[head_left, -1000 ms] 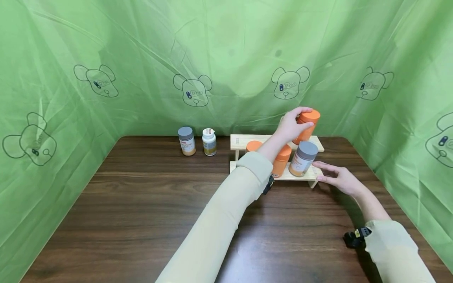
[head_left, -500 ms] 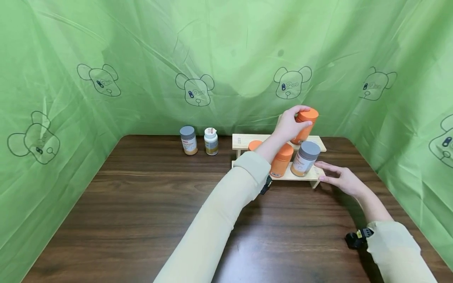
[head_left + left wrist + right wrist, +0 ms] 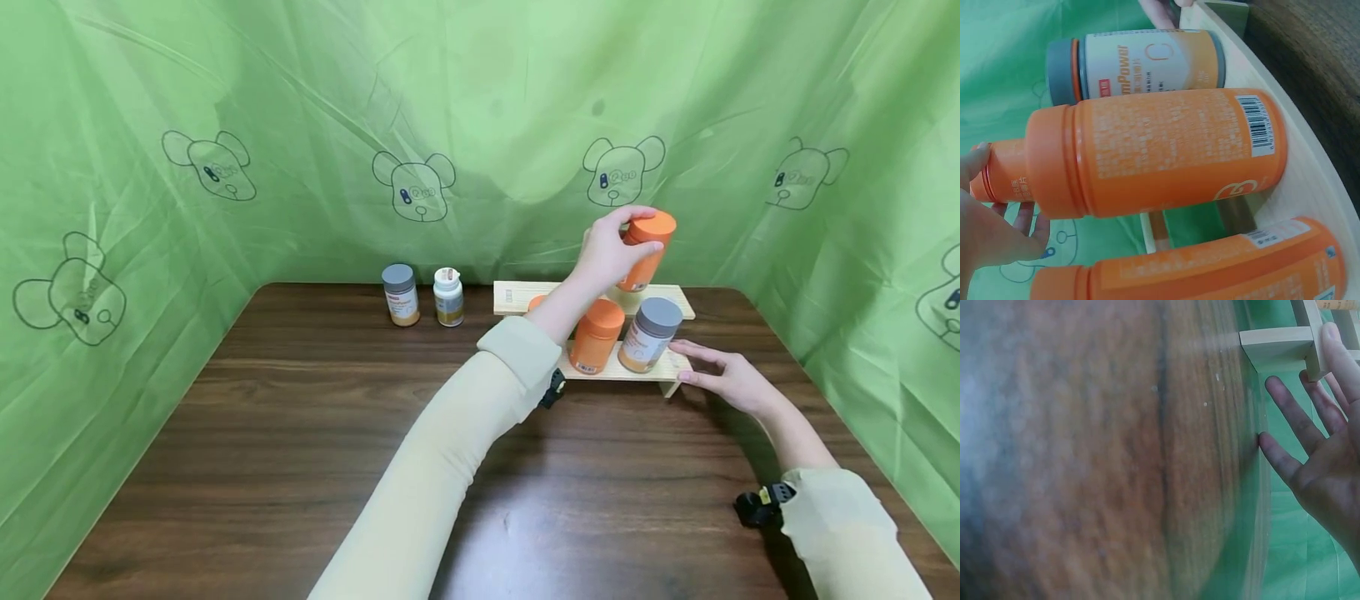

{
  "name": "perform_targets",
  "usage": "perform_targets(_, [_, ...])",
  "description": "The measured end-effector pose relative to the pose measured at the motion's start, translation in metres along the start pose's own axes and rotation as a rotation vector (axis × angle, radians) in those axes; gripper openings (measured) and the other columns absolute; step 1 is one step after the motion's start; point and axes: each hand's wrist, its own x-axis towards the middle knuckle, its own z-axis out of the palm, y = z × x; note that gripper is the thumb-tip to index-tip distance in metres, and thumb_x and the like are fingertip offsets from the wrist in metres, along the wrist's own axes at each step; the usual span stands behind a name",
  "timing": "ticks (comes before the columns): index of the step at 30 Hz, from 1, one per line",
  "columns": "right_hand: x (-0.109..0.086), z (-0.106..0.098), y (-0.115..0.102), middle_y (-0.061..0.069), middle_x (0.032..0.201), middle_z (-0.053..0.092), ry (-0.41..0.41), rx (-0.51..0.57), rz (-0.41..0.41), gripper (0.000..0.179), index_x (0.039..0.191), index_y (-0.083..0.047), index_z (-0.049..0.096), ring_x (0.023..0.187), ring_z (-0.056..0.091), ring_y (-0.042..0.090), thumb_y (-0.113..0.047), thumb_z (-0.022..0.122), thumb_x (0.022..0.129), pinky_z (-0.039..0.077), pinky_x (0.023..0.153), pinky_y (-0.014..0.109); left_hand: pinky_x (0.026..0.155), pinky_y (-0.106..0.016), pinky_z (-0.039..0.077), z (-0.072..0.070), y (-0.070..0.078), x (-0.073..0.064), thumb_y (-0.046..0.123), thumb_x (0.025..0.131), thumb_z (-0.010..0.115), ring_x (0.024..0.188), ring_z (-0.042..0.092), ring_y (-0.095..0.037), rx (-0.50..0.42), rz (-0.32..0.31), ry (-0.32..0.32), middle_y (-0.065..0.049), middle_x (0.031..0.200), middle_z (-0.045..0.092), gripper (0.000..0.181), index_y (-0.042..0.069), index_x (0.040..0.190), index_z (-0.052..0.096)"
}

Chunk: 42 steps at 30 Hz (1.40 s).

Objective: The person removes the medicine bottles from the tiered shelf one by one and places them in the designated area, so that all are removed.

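Cream sleeves [image 3: 420,471] (cuffs [image 3: 523,348] folded back), black wrist cameras [image 3: 756,508]

A person's left hand [image 3: 606,250] grips an orange bottle [image 3: 647,265] over a wooden rack [image 3: 525,297], the right hand [image 3: 726,382] at the rack's end. A gray-capped bottle [image 3: 402,298] and a white-capped bottle [image 3: 449,300] stand at left.

Orange covers the upper bottle [image 3: 644,269], cap included, and the front bottle [image 3: 596,337], which bears a black-and-white barcode [image 3: 1256,125]. Beside that, a grey-capped jar [image 3: 648,337] has a white-and-orange label [image 3: 1147,61]. The rack [image 3: 525,298] is pale beige, the worktop [image 3: 300,433] streaked dark brown, the sleeves [image 3: 442,442] cream, the curtain [image 3: 487,75] green with outlined bear faces [image 3: 626,175].
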Motion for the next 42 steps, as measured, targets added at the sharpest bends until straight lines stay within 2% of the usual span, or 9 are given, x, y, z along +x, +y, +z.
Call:
perform_targets(3, [0.000,0.000,-0.001,0.007,0.143,0.046,-0.005,0.004,-0.007,0.049,0.135,-0.022,0.054,0.118,0.032,-0.019,-0.025,0.068,0.088,0.024,0.091,-0.001,0.070,-0.012,0.045,-0.007,0.002,-0.003,0.022,0.078,0.078,0.086,0.058,-0.001,-0.020,0.006,0.002,0.014,0.110,0.063,0.043,0.027,0.118,0.063])
perform_targets(10, [-0.001,0.001,-0.001,0.006,0.144,0.045,-0.007,0.006,0.003,0.050,0.135,-0.022,0.053,0.118,0.032,-0.019,-0.026,0.068,0.088,0.025,0.093,0.002,0.072,-0.012,0.046,-0.022,0.004,-0.006,0.023,0.077,0.079,0.087,0.057,0.000,-0.048,0.031,0.025,0.014,0.111,0.063,0.044,0.027,0.118,0.063])
perform_targets(19, [-0.003,0.002,0.001,0.008,0.144,0.045,-0.011,0.027,0.004,0.050,0.135,-0.021,0.054,0.118,0.031,-0.019,-0.025,0.068,0.087,0.024,0.089,-0.002,0.073,-0.014,0.047,-0.042,0.002,-0.016,0.024,0.078,0.078,0.092,0.057,-0.005,0.034,0.098,0.078,0.009,0.115,0.063,0.045,0.026,0.120,0.063])
perform_targets(28, [-0.003,0.002,0.001,0.007,0.144,0.045,-0.009,0.011,0.010,0.050,0.135,-0.022,0.054,0.118,0.031,-0.019,-0.026,0.069,0.087,0.024,0.091,0.001,0.068,-0.018,0.050,-0.064,-0.001,-0.026,0.027,0.077,0.079,0.091,0.058,-0.004,-0.022,0.070,0.130,0.012,0.112,0.065,0.044,0.029,0.118,0.064])
perform_targets(42, [-0.002,0.002,0.003,0.009,0.144,0.044,-0.013,0.017,-0.010,0.050,0.135,-0.021,0.053,0.119,0.031,-0.018,-0.024,0.068,0.087,0.024,0.091,0.000,0.071,-0.026,0.053,-0.113,-0.005,-0.045,0.025,0.075,0.081,0.094,0.058,-0.008,-0.061,0.061,0.148,0.010,0.114,0.064,0.044,0.026,0.117,0.066])
